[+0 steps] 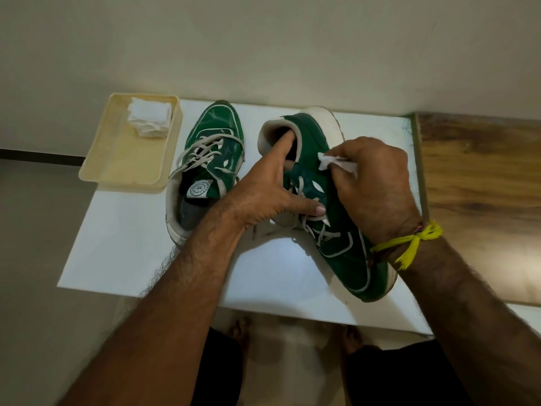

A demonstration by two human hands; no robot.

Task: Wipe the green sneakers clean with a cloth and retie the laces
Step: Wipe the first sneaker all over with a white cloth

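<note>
**Two green sneakers on the table, one held and wiped**

Two green sneakers are seen on one white table (123,253). The left sneaker (205,159) stands upright on its sole, toe pointing away from the camera, with its pale laces (202,153) loose across the tongue. The right sneaker (330,197) is tipped onto its side, heel away and toe towards the near edge of the table, so that its cream sole faces right. Its laces (319,227) are also seen loose, one end lying on the table.

Two hands are at work on the tipped sneaker. The left hand (263,191) is spread over its opening: the index finger is pushed into the collar, the thumb is laid across the laces, and the shoe is gripped between them. A small white cloth (336,164) is pinched in the curled fingers of the right hand (374,183) and is pressed against the green upper near the collar. A yellow thread (409,244) is tied round the right wrist.

One cream tray (117,168) is placed at the far left corner of the table, just beside the upright sneaker. One folded stack of white cloths (149,118) lies in its far end.

Two bare feet are dimly seen on the floor below the table edge.
</note>
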